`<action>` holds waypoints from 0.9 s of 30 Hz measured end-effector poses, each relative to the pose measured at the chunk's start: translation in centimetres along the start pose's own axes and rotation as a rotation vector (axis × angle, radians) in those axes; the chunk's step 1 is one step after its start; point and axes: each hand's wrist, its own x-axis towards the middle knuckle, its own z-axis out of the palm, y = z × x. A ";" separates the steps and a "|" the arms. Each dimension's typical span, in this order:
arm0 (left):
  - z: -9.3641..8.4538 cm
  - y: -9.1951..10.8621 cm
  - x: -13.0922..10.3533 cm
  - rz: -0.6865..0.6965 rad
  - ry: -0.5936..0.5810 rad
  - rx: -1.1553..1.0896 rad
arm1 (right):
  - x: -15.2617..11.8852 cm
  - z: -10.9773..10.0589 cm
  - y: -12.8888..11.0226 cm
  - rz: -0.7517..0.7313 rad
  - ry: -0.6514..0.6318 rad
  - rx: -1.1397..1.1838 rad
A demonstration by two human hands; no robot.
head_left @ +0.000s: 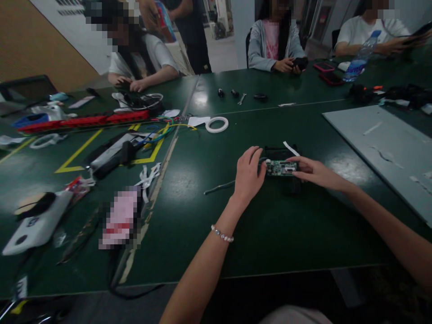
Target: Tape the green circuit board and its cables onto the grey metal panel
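A small green circuit board [281, 167] sits over a black frame or housing [295, 185] on the dark green table. My left hand [249, 173] curls at the board's left end, thumb and fingers against its edge. At the opposite end, my right hand [312, 172] pinches the board's right side between thumb and fingers. Behind the board a white strip [290, 148] sticks up from the black part. A thin dark cable [219, 186] runs out to the left from under my left hand. The undersides of the fingers are hidden.
A roll of white tape [217, 125] lies further back. To the right is a large grey panel [388, 148]. Small black parts and a wrench [242, 99] lie near the far side. Cables, a black pouch [118, 153] and a power bank-like white object [37, 220] crowd the left. Several people sit opposite.
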 end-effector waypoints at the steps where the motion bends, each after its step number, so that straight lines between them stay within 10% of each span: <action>1: 0.1 0.1 -0.1 0.021 -0.050 0.004 | 0.0 0.2 -0.1 -0.016 0.006 -0.081; 10: 0.8 0.3 -1.0 0.097 -0.412 0.168 | 0.6 -0.2 0.0 -0.040 0.290 -0.641; 20: 0.6 0.3 -0.6 0.064 -0.344 0.174 | -5.8 -14.2 9.9 0.295 1.076 -0.823; 27: 0.8 0.3 -0.7 0.059 -0.338 0.159 | -10.9 -19.2 13.8 0.807 0.841 -0.450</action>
